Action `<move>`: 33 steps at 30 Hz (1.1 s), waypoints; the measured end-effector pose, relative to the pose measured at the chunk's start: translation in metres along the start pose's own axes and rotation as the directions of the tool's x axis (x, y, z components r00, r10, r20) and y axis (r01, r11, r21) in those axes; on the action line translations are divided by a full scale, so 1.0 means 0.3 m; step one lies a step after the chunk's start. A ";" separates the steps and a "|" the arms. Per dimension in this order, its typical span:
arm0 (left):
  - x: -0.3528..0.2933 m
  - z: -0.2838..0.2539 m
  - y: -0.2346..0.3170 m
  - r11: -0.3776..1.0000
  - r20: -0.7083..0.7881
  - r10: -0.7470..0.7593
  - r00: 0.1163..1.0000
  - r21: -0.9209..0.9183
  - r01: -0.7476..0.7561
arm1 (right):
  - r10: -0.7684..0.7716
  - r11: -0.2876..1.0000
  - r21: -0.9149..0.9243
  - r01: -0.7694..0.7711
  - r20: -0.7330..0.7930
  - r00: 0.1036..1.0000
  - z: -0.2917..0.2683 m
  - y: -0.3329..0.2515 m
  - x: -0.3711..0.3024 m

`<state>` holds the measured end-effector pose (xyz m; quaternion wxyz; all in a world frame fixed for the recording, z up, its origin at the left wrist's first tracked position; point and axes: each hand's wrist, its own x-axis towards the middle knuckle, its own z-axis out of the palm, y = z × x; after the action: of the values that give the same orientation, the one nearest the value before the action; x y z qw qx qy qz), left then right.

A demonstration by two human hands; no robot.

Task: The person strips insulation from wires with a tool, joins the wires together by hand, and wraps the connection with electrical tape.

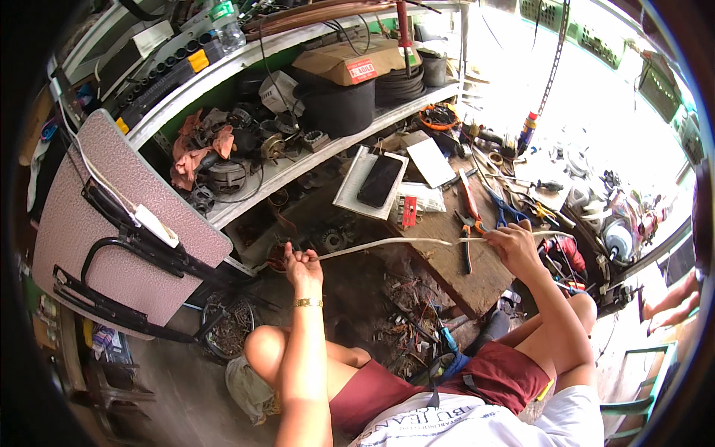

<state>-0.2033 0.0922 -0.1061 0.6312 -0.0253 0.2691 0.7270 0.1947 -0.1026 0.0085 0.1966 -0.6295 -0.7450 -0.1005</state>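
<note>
From the head view, my left hand (302, 262) sits just left of centre frame, fingers closed around one end of a long pale flat strip (387, 244) (it looks like white tubing or sleeving, I can't tell which). The strip runs nearly level across the middle of the frame to my right hand (512, 242), right of centre, which is also shut on it, with a short tail passing beyond toward the right. A gold bracelet (307, 302) rings my left wrist.

Under the strip lies the wooden worktop (454, 276), and on it, close to my right hand, pliers with orange handles (469, 216) and blue-handled scissors (506, 212). Further up, a dark phone (380, 181) rests on a white pad. A pink folded chair (97, 216) leans at the left of the frame.
</note>
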 end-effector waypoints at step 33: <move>-0.374 0.028 -0.277 0.341 0.738 -0.284 0.613 0.675 -0.654 | 0.154 0.882 0.415 -0.225 0.198 0.968 0.028 -0.144 0.171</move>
<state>-0.1007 -0.0008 -0.0866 0.4752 0.6757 0.3336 0.4543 0.1445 -0.0613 0.0268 0.2807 -0.6457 -0.6965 0.1383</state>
